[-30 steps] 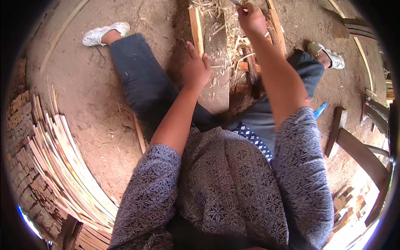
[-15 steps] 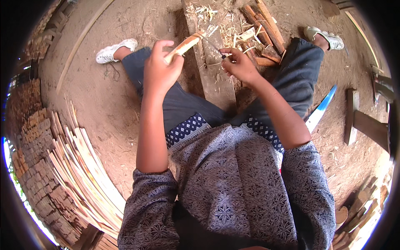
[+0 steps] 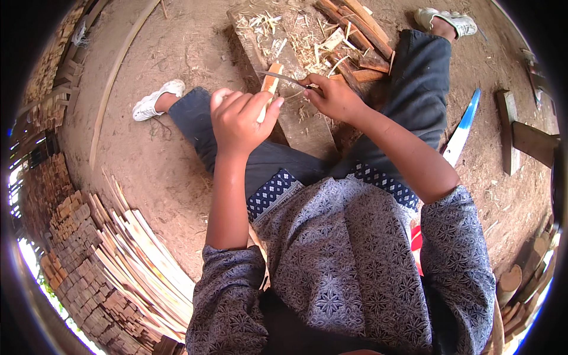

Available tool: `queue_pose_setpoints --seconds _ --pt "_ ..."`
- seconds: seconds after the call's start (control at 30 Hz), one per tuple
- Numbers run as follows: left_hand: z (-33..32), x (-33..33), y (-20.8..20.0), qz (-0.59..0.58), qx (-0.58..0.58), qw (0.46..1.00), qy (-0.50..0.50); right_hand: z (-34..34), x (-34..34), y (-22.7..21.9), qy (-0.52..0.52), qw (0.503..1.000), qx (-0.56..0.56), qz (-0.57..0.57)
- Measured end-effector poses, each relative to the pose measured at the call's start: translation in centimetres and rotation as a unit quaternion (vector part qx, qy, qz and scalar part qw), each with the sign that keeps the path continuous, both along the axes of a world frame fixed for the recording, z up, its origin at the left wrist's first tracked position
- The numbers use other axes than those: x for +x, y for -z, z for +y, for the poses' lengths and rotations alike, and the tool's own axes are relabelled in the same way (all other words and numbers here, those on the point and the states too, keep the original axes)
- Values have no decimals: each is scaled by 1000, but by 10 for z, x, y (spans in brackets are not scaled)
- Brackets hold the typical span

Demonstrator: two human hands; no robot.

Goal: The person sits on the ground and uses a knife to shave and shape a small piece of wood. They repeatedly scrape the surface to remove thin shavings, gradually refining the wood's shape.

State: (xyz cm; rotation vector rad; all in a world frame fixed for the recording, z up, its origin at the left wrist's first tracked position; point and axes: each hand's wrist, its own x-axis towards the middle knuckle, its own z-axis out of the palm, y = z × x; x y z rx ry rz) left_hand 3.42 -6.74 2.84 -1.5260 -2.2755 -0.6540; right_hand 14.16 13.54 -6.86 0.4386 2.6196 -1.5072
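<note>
My left hand [image 3: 241, 121] grips a short strip of pale wood [image 3: 271, 80] whose far end stands out above the fingers. In my right hand [image 3: 335, 99] is a knife [image 3: 280, 76], its handle mostly covered by the fingers. The thin blade points left and crosses the wood's far end, against or just over it. Below both hands lies a wide plank [image 3: 307, 128] on the ground between my legs, littered with pale shavings [image 3: 265, 23].
Split wood pieces [image 3: 361, 35] lie beyond my right hand. A saw blade with a blue tip [image 3: 463, 127] rests right of my leg, near a wooden frame [image 3: 510, 130]. Long pale strips [image 3: 148, 260] and stacked short blocks [image 3: 80, 236] fill the lower left.
The wood strip has turned more upright and come lower. The knife has swung from a steep slant to nearly level across the wood. My head view has shifted a little.
</note>
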Motion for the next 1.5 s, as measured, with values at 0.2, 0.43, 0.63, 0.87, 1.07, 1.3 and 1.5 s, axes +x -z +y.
queue_pose_setpoints --seconds 0.2,0.43,0.63,0.87,1.07,1.3,1.5 --pt "7 3 4 -81 95 989 83 -3 -20 0 -37 999 1 32" --pt "7 23 49 -286 120 933 184 18 -44 -14 -105 992 75 -12" --pt "17 39 63 -244 178 941 151 16 -38 -28 -97 990 92 -55" --pt "24 44 68 -238 169 948 125 15 -24 -61 -103 982 150 -45" --pt "35 51 68 -214 234 939 130 20 -61 -21 -85 979 169 -79" --pt "25 46 63 -253 204 940 103 14 -96 -1 -40 969 198 -144" --pt "19 50 69 -248 230 936 98 19 -96 6 -47 979 165 -114"
